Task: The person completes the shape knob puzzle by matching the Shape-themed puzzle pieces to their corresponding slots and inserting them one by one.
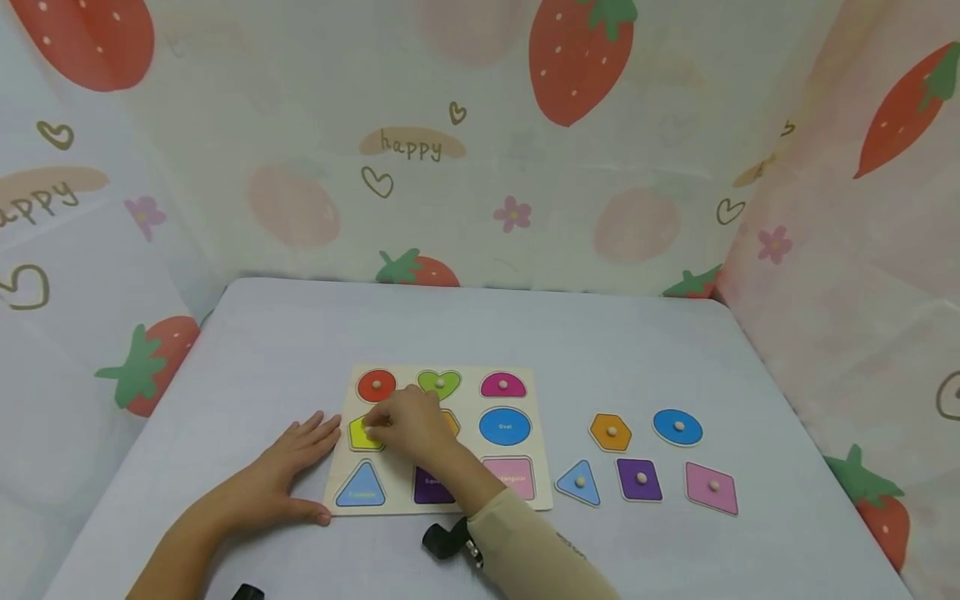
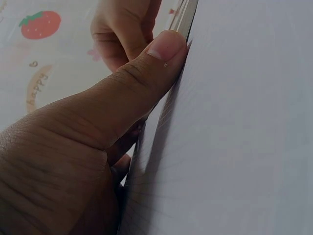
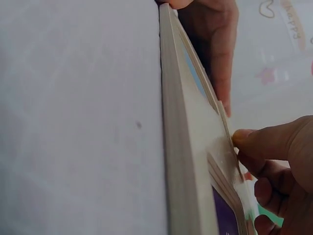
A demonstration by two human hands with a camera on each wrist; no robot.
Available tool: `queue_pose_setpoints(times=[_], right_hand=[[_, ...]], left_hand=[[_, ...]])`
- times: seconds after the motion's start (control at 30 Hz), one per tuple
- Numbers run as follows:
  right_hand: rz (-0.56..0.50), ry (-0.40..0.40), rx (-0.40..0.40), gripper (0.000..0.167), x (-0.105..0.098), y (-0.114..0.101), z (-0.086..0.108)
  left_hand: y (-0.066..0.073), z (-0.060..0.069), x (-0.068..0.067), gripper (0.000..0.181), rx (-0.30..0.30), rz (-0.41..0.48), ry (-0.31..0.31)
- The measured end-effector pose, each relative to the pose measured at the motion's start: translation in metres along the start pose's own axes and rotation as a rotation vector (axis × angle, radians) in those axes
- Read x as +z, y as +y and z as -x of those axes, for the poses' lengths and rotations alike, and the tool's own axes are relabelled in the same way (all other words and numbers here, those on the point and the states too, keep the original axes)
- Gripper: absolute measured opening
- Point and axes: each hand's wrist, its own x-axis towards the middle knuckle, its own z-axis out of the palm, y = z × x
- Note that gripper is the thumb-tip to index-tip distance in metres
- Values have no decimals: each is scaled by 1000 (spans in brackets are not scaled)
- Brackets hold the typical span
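A wooden shape-puzzle board [image 1: 470, 379] lies flat on the table. My right hand [image 1: 416, 429] reaches over it, thumb and fingertips pinching the yellow pentagon piece [image 1: 358, 437] at its left-middle recess; the fingers hide its knob. In the right wrist view a thin raised edge shows under the pinching fingers [image 3: 247, 137]; whether it is fully seated I cannot tell. My left hand [image 1: 288, 467] rests at the board's left edge, fingers extended, thumb [image 2: 166, 46] against the near corner. Knobbed red circle [image 1: 377, 385], green heart [image 1: 447, 382] and magenta semicircle [image 1: 503, 385] sit in the top row.
Right of the board lie loose knobbed pieces: orange hexagon [image 1: 610, 433], blue oval [image 1: 677, 427], light blue triangle [image 1: 580, 484], purple square [image 1: 639, 481], pink parallelogram-looking piece [image 1: 711, 489]. A black device [image 1: 444, 542] hangs by my right wrist. Strawberry-print curtains [image 1: 480, 192] surround the white table [image 1: 637, 350].
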Motion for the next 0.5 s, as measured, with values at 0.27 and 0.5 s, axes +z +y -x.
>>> queue_pose_setpoints(times=[0.27,0.5], right_hand=[[22,12,-8,15,1,0,0],[29,11,-2,16,0,-1,2]], left_hand=[[1,1,0,120,19,13,18],[1,1,1,119,13,18,13]])
